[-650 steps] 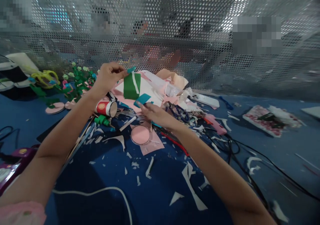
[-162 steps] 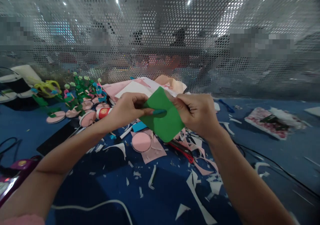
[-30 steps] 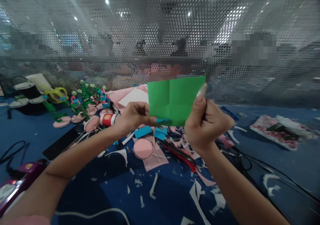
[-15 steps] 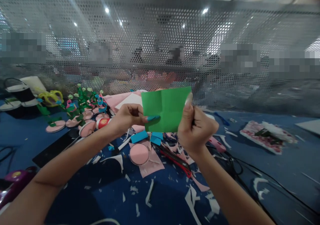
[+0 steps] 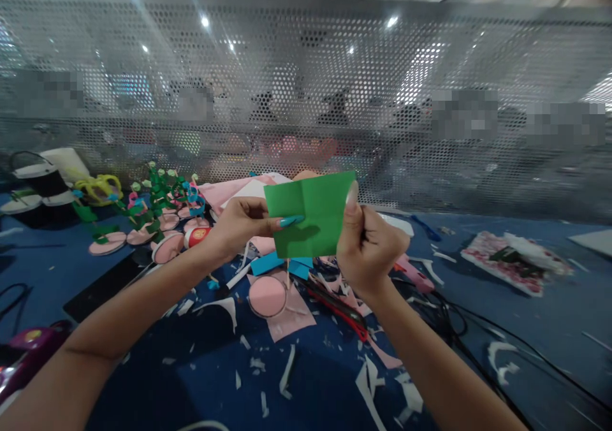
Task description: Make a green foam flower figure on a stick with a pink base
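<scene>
A green paper sheet (image 5: 313, 213) with a vertical crease is held upright above the blue table (image 5: 526, 329). My left hand (image 5: 241, 224) pinches its left edge, the thumb lying across the front. The sheet's right edge is gripped by my right hand (image 5: 368, 249), thumb raised along the paper. Both hands are closed on the sheet. Below them lie a pink paper circle (image 5: 268, 296), blue paper pieces (image 5: 280, 264) and red-handled scissors (image 5: 342, 306).
White and pink paper scraps (image 5: 373, 380) litter the table. Green and pink paper flowers (image 5: 157, 201) stand at the left, beside yellow scissors (image 5: 98, 187). Black cables (image 5: 459, 319) run on the right. A perforated metal screen (image 5: 306, 93) closes the back.
The green sheet and both hands have come down and slightly left over the last second. Earlier the sheet was folded and held lower between the hands.
</scene>
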Action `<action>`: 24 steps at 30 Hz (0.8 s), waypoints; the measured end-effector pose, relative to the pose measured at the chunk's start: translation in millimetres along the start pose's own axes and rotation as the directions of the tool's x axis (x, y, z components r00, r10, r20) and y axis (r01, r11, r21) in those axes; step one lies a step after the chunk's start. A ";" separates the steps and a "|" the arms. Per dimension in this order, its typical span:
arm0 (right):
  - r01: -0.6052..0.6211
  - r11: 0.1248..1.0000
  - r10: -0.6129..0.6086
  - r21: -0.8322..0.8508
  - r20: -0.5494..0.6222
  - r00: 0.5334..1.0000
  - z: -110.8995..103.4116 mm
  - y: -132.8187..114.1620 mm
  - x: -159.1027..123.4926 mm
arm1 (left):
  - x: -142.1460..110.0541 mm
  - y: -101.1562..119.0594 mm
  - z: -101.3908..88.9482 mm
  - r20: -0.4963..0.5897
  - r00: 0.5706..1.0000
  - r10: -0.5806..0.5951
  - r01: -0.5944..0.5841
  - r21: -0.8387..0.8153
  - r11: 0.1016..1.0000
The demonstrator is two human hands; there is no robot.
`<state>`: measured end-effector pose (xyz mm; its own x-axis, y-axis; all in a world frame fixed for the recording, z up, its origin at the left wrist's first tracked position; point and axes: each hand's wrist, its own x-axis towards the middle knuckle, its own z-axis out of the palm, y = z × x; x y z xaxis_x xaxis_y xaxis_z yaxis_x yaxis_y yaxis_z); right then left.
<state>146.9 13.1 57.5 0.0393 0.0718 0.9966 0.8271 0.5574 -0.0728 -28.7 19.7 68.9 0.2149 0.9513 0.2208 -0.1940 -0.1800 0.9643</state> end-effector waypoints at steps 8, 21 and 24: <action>0.006 1.000 -0.006 0.025 0.017 1.000 0.3 -0.9 -1.4 | -4.1 4.6 4.3 -0.089 0.996 0.019 -0.023 -0.036 0.999; 0.020 0.996 -0.023 0.089 0.037 0.999 0.5 -0.3 -1.3 | -0.3 5.3 2.1 -0.178 0.977 0.118 -0.121 -0.004 0.993; 0.017 0.996 -0.020 0.085 0.028 0.999 -0.1 0.3 -0.3 | 1.0 5.6 -0.5 -0.170 0.979 0.114 -0.115 0.000 0.993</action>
<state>147.2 13.1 57.2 0.0075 0.0838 0.9965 0.7768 0.6270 -0.0586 -30.0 19.8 74.5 0.0252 0.9533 0.3008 -0.2173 -0.2885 0.9325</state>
